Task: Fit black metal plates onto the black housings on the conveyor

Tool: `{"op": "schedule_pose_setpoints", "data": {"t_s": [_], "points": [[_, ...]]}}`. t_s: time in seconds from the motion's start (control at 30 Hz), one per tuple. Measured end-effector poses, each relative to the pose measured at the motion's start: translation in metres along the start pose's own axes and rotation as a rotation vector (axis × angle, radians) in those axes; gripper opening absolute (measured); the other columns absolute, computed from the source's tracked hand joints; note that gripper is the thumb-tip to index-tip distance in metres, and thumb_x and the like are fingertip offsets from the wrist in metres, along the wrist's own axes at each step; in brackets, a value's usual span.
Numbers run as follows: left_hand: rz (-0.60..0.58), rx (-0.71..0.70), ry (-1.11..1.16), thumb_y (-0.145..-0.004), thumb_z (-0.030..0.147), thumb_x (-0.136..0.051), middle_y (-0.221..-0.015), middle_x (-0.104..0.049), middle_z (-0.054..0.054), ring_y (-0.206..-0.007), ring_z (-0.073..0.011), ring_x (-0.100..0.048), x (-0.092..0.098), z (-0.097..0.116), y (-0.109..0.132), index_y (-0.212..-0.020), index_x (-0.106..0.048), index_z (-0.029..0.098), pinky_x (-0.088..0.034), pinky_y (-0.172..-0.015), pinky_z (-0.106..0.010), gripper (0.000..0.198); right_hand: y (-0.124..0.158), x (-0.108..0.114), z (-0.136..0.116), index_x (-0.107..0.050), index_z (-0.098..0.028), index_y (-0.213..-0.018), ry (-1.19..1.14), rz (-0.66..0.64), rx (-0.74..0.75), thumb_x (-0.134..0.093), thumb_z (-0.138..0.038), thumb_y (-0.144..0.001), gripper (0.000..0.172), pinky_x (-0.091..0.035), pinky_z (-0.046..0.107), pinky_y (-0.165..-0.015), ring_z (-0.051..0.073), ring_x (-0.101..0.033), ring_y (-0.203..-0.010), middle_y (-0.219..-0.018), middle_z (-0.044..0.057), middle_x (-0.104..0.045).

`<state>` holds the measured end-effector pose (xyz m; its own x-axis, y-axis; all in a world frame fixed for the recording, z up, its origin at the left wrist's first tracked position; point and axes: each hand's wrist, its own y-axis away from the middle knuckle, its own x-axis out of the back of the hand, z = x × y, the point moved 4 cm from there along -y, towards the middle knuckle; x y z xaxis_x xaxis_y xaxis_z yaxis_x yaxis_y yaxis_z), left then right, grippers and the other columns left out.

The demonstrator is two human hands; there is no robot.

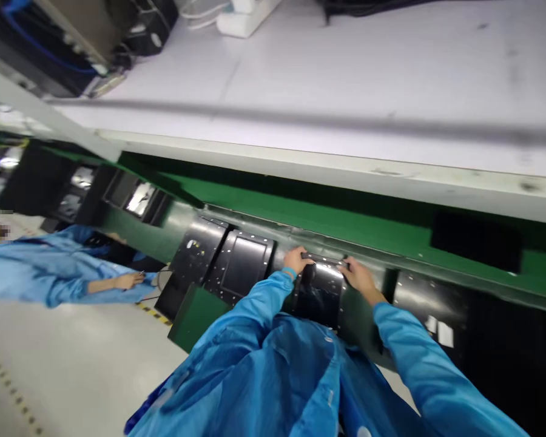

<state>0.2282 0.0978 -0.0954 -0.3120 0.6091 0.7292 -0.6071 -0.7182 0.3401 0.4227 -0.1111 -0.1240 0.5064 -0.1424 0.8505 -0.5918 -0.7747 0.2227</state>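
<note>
A glossy black panel (321, 291) with small fasteners along its side lies on the green work surface in front of my body. My left hand (295, 261) is closed on its far left corner, fingers curled over a dark bar-like edge. At the far right corner my right hand (360, 278) grips the same edge, thumb and fingers closed. Glare covers part of the panel's top, and my blue smock hides its near end. To the left lies a black framed panel (243, 264) with white dots round its border.
Another black panel (198, 246) lies further left, near a green block (195, 318). On the right sits a dark unit (430, 297) with white labels. A white shelf (346, 79) overhangs the green bench. A co-worker in blue (64, 264) works at the left.
</note>
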Motion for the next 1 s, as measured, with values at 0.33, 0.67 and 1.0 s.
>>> {"op": "schedule_pose_setpoints", "data": {"t_s": [0.33,0.67,1.0], "points": [[0.380,-0.110,-0.023,-0.093,0.031,-0.071,-0.142,-0.061,-0.016,-0.137,-0.0318,-0.054,0.028,0.006,0.080,-0.145,-0.061,0.024,-0.043,-0.117,-0.048,0.053,0.007,0.016,-0.019,-0.064,-0.018,-0.136,0.062,0.067,-0.140,-0.048,-0.057,-0.100,0.056,-0.052,0.041,-0.079,0.035,-0.074,-0.092,-0.101,0.016,-0.078],[0.477,0.179,-0.309,-0.082,0.009,-0.063,-0.173,-0.031,-0.025,-0.162,-0.0447,-0.024,0.105,-0.111,0.170,-0.166,-0.040,0.016,-0.017,-0.130,-0.069,0.088,0.096,-0.054,-0.044,-0.077,-0.025,-0.098,-0.437,0.032,0.012,-0.055,-0.060,-0.088,0.042,-0.059,0.043,-0.082,0.032,-0.076,-0.087,-0.093,0.011,-0.080],[0.409,-0.229,0.518,-0.089,0.032,-0.074,-0.123,-0.079,-0.011,-0.114,-0.0287,-0.074,0.104,-0.056,0.241,-0.138,-0.070,0.023,-0.055,-0.109,-0.045,0.049,0.149,-0.055,-0.128,-0.074,-0.022,-0.121,-0.953,-0.004,0.036,-0.057,-0.069,-0.093,0.057,-0.060,0.037,-0.082,0.023,-0.074,-0.090,-0.114,0.010,-0.076]]}}
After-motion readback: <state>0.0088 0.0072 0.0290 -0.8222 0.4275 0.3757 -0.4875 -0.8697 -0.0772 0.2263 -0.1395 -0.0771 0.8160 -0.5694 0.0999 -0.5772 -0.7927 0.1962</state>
